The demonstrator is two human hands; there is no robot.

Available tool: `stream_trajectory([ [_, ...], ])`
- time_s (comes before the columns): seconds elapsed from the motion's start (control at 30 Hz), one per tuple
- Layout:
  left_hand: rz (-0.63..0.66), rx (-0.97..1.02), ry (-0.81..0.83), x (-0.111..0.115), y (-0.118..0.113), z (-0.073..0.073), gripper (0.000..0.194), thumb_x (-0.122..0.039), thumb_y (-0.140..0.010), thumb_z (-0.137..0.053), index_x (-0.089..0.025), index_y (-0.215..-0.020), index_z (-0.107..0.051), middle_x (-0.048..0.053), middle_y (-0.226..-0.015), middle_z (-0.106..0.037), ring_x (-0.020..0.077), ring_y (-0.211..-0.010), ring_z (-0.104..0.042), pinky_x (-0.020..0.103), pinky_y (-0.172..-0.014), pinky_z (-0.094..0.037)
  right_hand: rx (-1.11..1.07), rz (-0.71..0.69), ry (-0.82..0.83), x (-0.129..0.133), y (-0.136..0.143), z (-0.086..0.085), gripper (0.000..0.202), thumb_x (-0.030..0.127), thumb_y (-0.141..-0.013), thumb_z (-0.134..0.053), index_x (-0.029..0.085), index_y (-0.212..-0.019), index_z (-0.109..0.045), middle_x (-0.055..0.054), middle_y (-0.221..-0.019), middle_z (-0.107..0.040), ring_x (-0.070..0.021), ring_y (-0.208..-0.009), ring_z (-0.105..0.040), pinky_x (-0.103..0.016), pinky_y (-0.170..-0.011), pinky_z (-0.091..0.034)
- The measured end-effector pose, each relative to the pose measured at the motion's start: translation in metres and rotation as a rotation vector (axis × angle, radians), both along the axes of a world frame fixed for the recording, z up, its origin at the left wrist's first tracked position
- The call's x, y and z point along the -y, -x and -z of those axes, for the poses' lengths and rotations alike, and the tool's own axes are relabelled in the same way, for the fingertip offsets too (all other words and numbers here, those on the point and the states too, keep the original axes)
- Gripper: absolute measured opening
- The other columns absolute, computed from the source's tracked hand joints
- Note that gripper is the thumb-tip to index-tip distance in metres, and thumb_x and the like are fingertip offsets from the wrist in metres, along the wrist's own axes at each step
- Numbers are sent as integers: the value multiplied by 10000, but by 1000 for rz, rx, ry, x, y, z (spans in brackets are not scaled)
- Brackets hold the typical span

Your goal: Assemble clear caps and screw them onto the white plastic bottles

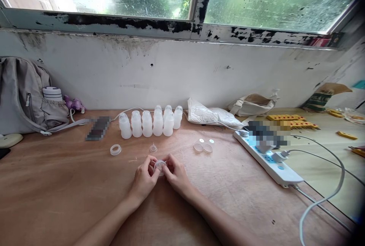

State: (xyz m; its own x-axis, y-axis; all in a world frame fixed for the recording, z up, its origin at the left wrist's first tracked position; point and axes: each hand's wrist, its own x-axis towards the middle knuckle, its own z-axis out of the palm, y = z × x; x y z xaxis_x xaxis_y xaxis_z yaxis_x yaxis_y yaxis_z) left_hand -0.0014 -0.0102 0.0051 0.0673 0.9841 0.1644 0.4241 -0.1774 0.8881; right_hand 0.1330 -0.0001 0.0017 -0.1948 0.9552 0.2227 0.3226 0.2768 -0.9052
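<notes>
Just in front of me, my left hand [144,173] and my right hand [175,173] grip a translucent bottle ring [160,165] from both sides. Both thumbs press at its middle, and the fingers hide part of it. Just beyond my left fingertips a clear silicone nipple [153,148] stands on the table. Farther left lies another translucent ring [115,149]. To the right are two clear round discs, one on the left [198,147] and one on the right [208,148], with two small white discs [201,140] behind them. Several frosted baby bottles [147,124] stand upright in a cluster behind.
A phone-like blurred object [98,128] and a grey backpack [19,94] are at left. White plastic packaging [211,113] and a beige bag [252,103] lie by the wall. The power strip [268,158] with cables [339,185] occupies the right side.
</notes>
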Motion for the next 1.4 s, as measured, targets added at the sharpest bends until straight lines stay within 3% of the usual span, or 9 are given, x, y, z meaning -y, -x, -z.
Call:
stream_trajectory([
  [0.33,0,38,-11,0,1,4,135,-323,-798,-469,-197,-752,-469,-19,-652,-543,124,-571,-529,222,-558,-408,-15,16,-37,2,2,2,103,244,-780,-475,177,-721,-526,41,-555,-475,-91,-498,-438,-206,-481,-349],
  [0.53,28,283,66,-8,4,11,200,-396,-791,-479,-197,-810,-478,-16,-684,-546,123,-562,-537,198,-457,-415,-498,-101,373,-4,0,3,295,406,-783,-478,177,-968,-504,20,-618,-547,-110,-467,-530,-231,-442,-430],
  [0.63,92,422,115,-13,4,15,233,-378,-780,-501,-179,-900,-516,15,-784,-578,127,-616,-553,205,-474,-451,-628,-104,475,-10,-2,6,351,398,-736,-561,165,-988,-485,24,-610,-562,-107,-455,-545,-225,-432,-439],
  [0.77,105,524,190,-13,4,13,254,-329,-769,-514,-162,-954,-561,42,-892,-595,142,-708,-570,229,-564,-487,-609,-119,422,-13,-3,9,303,411,-707,-611,162,-829,-486,31,-589,-564,-97,-444,-539,-211,-420,-430],
  [0.9,163,667,306,-10,6,7,347,-386,-816,-429,-148,-1048,-530,65,-886,-610,182,-812,-588,282,-659,-494,-503,-79,327,-12,-2,10,302,445,-717,-592,172,-757,-471,27,-610,-576,-91,-438,-526,-220,-432,-429],
  [1.07,151,543,279,-8,2,-2,361,-383,-727,-585,-157,-1003,-523,51,-874,-602,169,-762,-595,268,-654,-488,-299,-47,182,-12,-9,4,265,433,-776,-529,179,-714,-484,24,-594,-559,-92,-467,-499,-221,-455,-408],
  [1.27,203,521,256,-12,-1,-4,358,-401,-754,-556,-164,-1020,-525,45,-861,-608,159,-743,-599,273,-676,-490,-253,-37,137,-18,-19,-3,283,444,-780,-515,181,-685,-475,38,-543,-505,-91,-451,-457,-215,-433,-374],
  [1.4,211,449,285,-11,1,1,412,-459,-775,-503,-129,-1012,-570,73,-832,-625,176,-733,-601,257,-591,-496,-179,-22,96,-18,-20,0,300,461,-786,-499,183,-675,-472,42,-537,-491,-86,-426,-435,-212,-423,-349],
])
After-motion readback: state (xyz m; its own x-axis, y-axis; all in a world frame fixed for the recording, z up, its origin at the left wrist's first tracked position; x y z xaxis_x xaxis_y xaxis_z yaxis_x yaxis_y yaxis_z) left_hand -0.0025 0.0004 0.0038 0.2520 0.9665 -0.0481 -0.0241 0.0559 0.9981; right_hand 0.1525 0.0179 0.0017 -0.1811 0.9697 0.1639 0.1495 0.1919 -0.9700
